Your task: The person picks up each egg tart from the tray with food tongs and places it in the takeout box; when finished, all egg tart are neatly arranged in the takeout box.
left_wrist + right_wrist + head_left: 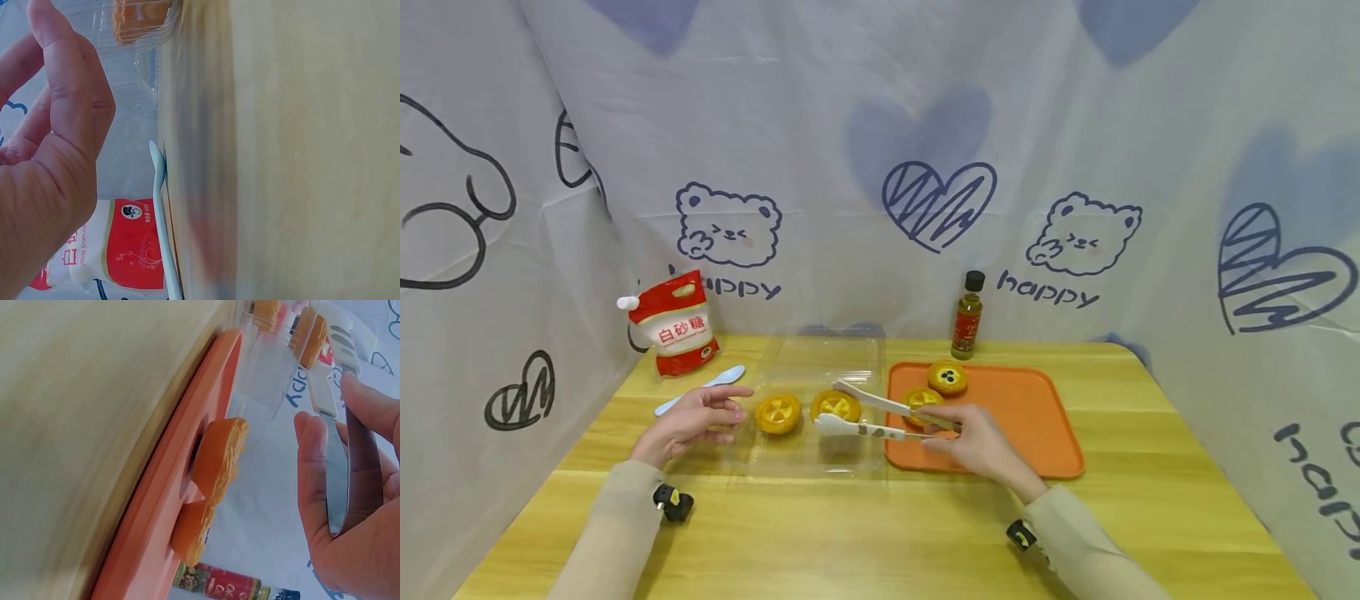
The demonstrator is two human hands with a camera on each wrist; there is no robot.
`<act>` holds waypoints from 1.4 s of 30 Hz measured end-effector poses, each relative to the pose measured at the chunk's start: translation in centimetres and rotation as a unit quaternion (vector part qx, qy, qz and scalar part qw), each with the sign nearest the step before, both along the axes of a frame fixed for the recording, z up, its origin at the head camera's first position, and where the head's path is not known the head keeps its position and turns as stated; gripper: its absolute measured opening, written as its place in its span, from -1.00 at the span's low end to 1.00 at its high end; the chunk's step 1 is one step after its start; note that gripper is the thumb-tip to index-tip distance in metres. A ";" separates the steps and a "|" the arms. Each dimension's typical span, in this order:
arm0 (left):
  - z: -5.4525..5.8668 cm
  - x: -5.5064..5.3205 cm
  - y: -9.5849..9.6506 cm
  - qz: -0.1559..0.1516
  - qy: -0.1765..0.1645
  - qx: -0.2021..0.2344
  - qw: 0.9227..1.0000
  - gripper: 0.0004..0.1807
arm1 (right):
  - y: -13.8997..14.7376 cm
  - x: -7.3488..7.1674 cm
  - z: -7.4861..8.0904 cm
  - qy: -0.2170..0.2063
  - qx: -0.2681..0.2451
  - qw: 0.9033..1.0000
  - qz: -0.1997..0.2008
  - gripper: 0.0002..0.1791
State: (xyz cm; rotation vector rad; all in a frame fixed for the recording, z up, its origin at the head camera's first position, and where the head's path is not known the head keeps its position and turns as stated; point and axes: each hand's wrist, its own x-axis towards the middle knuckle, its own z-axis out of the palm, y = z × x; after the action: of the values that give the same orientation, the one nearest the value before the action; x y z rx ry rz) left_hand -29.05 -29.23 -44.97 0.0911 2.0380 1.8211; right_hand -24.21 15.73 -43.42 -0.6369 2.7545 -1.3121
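Observation:
My right hand (pixel 970 437) holds a pair of metal tongs (pixel 337 475) with white tips. In the head view the tips lie on either side of an egg tart (pixel 837 407) over the right half of a clear plastic container (pixel 805 458). Whether they touch it I cannot tell. Another egg tart (pixel 778 414) sits in the container's left half. Beside the container's left edge is my left hand (pixel 696 421), fingers loosely bent and nothing in them. Two more tarts, one fruit-topped (pixel 922 406) and one with dark berries (pixel 947 377), rest on an orange tray (pixel 1030 425).
Behind the left hand lies a pale blue spoon-like utensil (pixel 724 377). A red and white sugar bag (pixel 676 327) stands at the table's back left. Behind the tray is a dark-capped bottle (pixel 967 321). Printed cloth (pixel 835 250) hangs around the wooden table (pixel 820 542).

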 end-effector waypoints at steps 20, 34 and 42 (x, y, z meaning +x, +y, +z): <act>-0.1 -0.2 -0.2 -0.006 0.004 0.010 1.000 -0.34 | -1.2 -0.4 0.1 0.000 0.010 1.000 0.026 -0.56; 0.3 0.1 0.0 -0.004 -0.001 0.001 1.000 -0.34 | -3.2 0.2 0.8 0.013 0.075 0.997 0.025 -0.56; 0.4 0.1 0.0 -0.004 -0.001 -0.002 1.000 -0.34 | -4.1 0.0 0.9 0.016 0.096 0.994 0.045 -0.58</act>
State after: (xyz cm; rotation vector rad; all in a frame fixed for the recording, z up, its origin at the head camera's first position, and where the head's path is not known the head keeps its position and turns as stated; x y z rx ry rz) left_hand -28.91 -29.21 -44.59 0.0958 2.0363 1.8105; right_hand -24.17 11.66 -42.49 -0.7628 2.7934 -1.0115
